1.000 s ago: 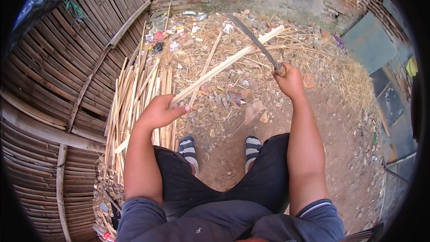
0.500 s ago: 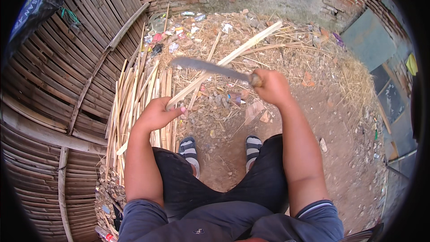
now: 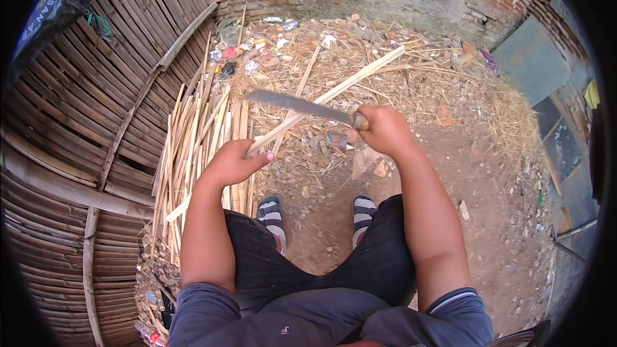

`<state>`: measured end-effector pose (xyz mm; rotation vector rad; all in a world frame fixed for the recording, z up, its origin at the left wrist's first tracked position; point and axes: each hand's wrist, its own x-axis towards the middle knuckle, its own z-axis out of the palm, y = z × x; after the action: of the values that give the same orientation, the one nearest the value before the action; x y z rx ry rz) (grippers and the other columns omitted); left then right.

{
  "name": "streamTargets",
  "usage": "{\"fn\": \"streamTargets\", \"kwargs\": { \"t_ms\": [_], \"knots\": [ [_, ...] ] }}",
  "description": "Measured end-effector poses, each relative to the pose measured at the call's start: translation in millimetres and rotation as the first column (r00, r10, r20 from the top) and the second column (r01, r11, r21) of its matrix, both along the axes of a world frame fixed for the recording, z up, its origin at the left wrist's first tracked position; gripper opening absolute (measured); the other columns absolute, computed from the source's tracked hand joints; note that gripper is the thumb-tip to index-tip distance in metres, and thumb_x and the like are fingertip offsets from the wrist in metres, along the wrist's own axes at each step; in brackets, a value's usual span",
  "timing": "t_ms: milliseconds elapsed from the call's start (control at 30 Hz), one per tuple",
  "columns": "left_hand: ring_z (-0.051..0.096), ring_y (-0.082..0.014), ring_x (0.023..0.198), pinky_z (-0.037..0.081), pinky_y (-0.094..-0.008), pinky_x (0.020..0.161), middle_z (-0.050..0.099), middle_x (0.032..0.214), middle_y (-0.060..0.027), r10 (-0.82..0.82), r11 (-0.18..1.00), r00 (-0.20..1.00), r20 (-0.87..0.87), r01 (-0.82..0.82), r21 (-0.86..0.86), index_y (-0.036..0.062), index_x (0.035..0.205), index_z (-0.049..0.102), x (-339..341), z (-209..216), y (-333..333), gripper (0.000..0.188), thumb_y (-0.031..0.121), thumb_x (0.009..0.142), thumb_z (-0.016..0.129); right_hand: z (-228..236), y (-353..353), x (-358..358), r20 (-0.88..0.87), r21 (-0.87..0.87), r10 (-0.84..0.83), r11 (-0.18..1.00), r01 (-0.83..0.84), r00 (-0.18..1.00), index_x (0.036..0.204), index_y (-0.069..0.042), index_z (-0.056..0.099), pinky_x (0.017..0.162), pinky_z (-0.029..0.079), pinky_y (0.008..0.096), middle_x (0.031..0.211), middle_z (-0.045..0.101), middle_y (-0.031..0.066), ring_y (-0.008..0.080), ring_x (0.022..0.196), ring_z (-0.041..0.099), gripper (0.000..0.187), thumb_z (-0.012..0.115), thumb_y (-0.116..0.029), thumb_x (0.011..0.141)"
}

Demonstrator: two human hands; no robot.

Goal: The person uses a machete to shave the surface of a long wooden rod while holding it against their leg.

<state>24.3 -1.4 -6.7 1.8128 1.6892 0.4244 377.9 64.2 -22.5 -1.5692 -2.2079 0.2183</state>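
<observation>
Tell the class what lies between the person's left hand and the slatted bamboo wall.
In the head view, a pile of long, pale wooden strips lies between the left hand and the slatted bamboo wall.

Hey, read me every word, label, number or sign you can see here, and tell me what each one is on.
Plastic sheet, upper left: pale printed lettering, which I won't copy out.
Dark shirt: small emblem, no readable words.
Plastic bottle, lower left: too small to read.
Scattered wrappers: too small to read.
Machete: no readable marks.
</observation>
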Motion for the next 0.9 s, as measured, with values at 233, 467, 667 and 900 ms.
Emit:
{"fn": "streamTargets", "kwargs": {
  "t_ms": [233, 467, 667, 900],
  "knots": [
    [0.063, -0.0206, 0.069, 0.051, -0.0388, 0.066, 0.066, 0.073, -0.01, 0.03, 1.0, 0.999, 0.013, -0.03, 0.002, -0.0017, 0.097, 0.074, -26, -4, 2, 0.049, 0.046, 0.092, 0.08, -11, 18, 23, -0.201, -0.156, -0.072, 0.987, 0.041, 0.977, 0.102, -0.012, 0.075, 0.079, 0.058, 0.0473, 0.092, 0.076, 0.0177, 0.0358, 0.086, 0.074, 0.02, 0.078, -0.02, 0.083],
    [0.068, -0.0254, 0.074, 0.053, -0.0397, 0.069, 0.07, 0.078, -0.0134, 0.003, 1.0, 0.998, -0.068, -0.004, -0.028, -0.001, 0.104, 0.075, -8, 2, 3, 0.053, 0.05, 0.092, 0.078, -17, 24, 56, -0.178, -0.137, -0.258, 0.962, 0.236, 0.95, 0.105, -0.007, 0.075, 0.079, 0.056, 0.0489, 0.093, 0.075, 0.0197, 0.0392, 0.088, 0.073, 0.028, 0.081, -0.025, 0.084],
    [0.066, -0.0224, 0.072, 0.052, -0.0388, 0.067, 0.068, 0.077, -0.011, -0.008, 1.0, 0.999, -0.044, 0.008, 0.011, -0.001, 0.103, 0.075, -6, -4, 2, 0.052, 0.05, 0.092, 0.078, -4, 8, 13, -0.062, -0.133, -0.004, 0.991, -0.005, 0.998, 0.104, -0.015, 0.075, 0.079, 0.057, 0.0505, 0.095, 0.076, 0.0161, 0.0396, 0.092, 0.072, 0.023, 0.079, -0.025, 0.084],
    [0.063, -0.0206, 0.068, 0.051, -0.0378, 0.065, 0.066, 0.074, -0.0104, 0.049, 0.999, 0.999, -0.003, -0.049, 0.008, -0.0026, 0.103, 0.075, -23, -6, 2, 0.052, 0.048, 0.092, 0.079, -7, 13, 11, -0.162, -0.246, 0.074, 0.963, -0.113, 0.984, 0.104, -0.011, 0.074, 0.08, 0.057, 0.0473, 0.095, 0.076, 0.0173, 0.0395, 0.091, 0.073, 0.024, 0.079, -0.028, 0.086]
  ]
}}
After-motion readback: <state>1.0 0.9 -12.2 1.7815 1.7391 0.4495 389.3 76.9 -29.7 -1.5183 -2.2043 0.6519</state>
